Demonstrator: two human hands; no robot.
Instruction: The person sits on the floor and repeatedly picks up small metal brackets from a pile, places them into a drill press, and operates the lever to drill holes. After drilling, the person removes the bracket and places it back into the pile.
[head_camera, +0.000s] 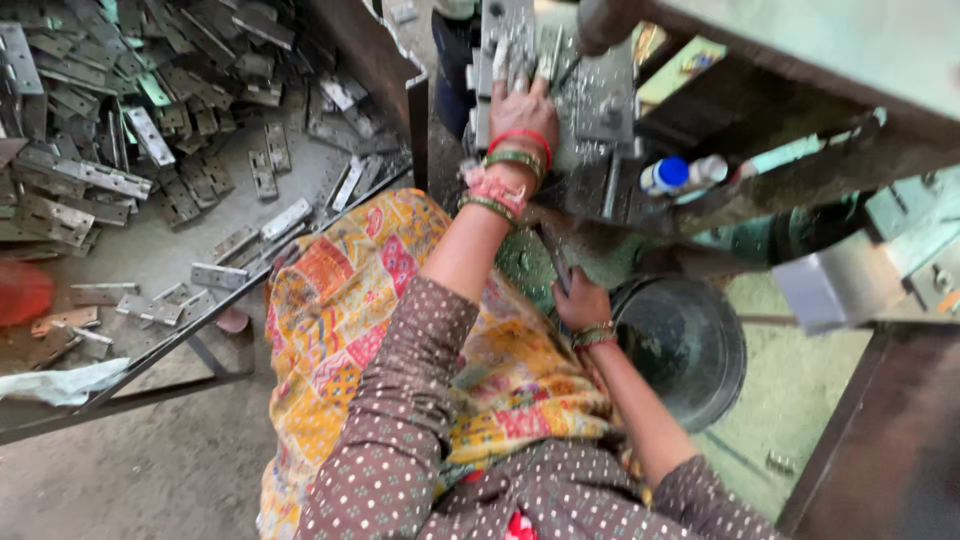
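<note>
Above our dotted sleeves (420, 420), our left hand (522, 105) presses flat, fingers spread, on a metal hinge plate (500, 40) at twelve o'clock, best kept square, while our right hand (580, 300) grips a lever (552, 262) at center.

Dull grey metal hinge plates (150, 135), a glossy dark bowl (685, 345), perhaps metal, patterned cloth (350, 300).

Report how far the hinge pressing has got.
Done: cannot tell; no finished batch is distinguishable. In hand: the left hand presses metal hinge plates on the machine bed; the right hand grips a lever by the dark bowl. Left: a large hinge pile fills the tray.
</note>
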